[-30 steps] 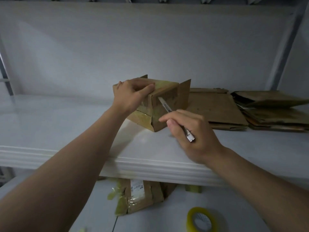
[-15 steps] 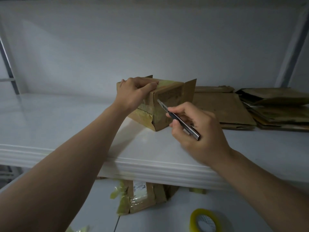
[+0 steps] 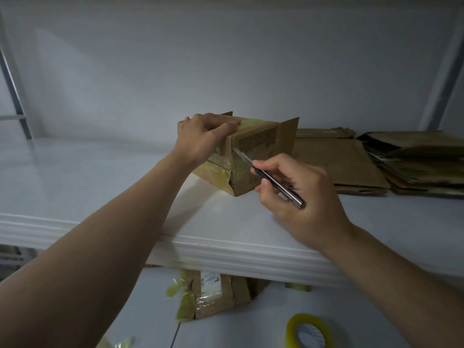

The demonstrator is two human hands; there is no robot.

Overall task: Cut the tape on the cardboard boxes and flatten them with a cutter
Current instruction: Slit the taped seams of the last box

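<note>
On the shelf (image 3: 100, 172) at mid-frame the left hand (image 3: 203, 136) grips the box (image 3: 261, 146) while the right hand (image 3: 301, 197) pinches the cutter (image 3: 271, 178), whose blade, pushed hard, could slip into the left thumb.

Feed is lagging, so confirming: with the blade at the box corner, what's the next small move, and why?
Probably draw the cutter down along that corner. Its blade tip sits on the near vertical edge of the box, yellowish tape wraps round below it, the right hand grips the handle, and the left hand holds the box steady.
</note>
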